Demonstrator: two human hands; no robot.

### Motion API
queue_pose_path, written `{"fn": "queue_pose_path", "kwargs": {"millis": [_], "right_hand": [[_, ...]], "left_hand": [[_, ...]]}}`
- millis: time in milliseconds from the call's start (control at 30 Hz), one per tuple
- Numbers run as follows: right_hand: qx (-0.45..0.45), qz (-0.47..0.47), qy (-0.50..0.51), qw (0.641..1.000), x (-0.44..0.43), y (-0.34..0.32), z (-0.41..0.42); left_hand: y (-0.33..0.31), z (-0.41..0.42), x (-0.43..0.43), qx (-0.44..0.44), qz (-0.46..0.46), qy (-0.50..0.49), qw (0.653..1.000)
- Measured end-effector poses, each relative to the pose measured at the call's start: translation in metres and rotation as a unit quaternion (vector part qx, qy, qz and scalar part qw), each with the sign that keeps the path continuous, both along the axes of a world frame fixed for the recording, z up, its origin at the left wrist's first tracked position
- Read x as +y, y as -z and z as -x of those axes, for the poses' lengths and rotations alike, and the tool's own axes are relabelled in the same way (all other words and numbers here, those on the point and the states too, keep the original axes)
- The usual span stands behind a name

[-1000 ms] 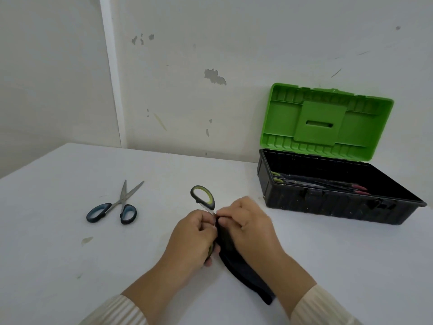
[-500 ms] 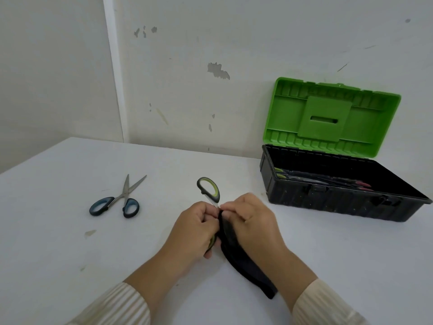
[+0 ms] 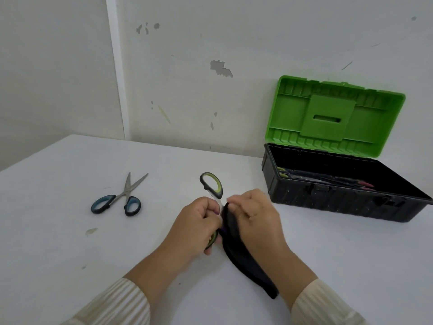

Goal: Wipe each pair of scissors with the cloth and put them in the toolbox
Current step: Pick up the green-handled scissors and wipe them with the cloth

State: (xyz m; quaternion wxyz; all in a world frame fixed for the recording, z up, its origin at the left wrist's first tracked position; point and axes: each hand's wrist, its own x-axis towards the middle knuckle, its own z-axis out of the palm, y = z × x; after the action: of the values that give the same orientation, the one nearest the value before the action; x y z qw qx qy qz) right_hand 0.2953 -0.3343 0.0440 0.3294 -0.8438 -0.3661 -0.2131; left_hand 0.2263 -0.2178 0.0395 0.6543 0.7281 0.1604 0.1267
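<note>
Two pairs left outside the box; green-handled scissors [image 3: 210, 185] are mid-table on the near side, clenched in left hand [image 3: 194, 224], handles splayed so blades are likely open; right hand [image 3: 255, 214] pinches dark cloth [image 3: 243, 259] around the blade, which is hidden; risk: cloth slips or bunches and fingertips run along a bare edge; loose tail trails on table [image 3: 70, 254], could snag under the wrist and jerk the wipe; blue-handled scissors [image 3: 117, 200] lie left, well apart, untouched, easy to skip; toolbox [image 3: 328, 198] stands open far right, tools [image 3: 328, 180] inside, so a careless drop may jam on them
</note>
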Motion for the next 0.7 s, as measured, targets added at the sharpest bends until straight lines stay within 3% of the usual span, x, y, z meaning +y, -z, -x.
{"fn": "queue_pose_path", "kwargs": {"millis": [33,167,233,333,400,533,700], "right_hand": [[-0.017,-0.028,0.037,0.999,-0.005,-0.002,-0.010],[0.143,-0.199,0.123,0.962,-0.035,-0.004,-0.041],[0.110,-0.244,0.108,0.957,-0.031,-0.007,-0.028],[-0.022,-0.105,0.014,0.994,-0.010,-0.005,0.007],[-0.055,-0.024,-0.043,0.997,-0.002,0.001,0.013],[0.029,-0.100,-0.004,0.995,-0.007,0.004,-0.009],[0.057,-0.067,-0.061,0.994,-0.002,0.006,0.000]], "left_hand": [[-0.001,0.001,0.001,0.001,0.002,0.003,1.000],[-0.003,0.003,0.004,-0.001,0.016,0.014,1.000],[-0.003,0.002,0.005,-0.001,0.018,0.007,1.000],[-0.003,0.001,0.003,-0.002,0.018,0.005,1.000],[-0.002,0.002,0.003,-0.004,0.007,0.007,1.000],[-0.001,0.002,0.007,-0.017,0.012,0.008,1.000],[-0.002,0.001,0.007,-0.019,0.011,0.017,1.000]]}}
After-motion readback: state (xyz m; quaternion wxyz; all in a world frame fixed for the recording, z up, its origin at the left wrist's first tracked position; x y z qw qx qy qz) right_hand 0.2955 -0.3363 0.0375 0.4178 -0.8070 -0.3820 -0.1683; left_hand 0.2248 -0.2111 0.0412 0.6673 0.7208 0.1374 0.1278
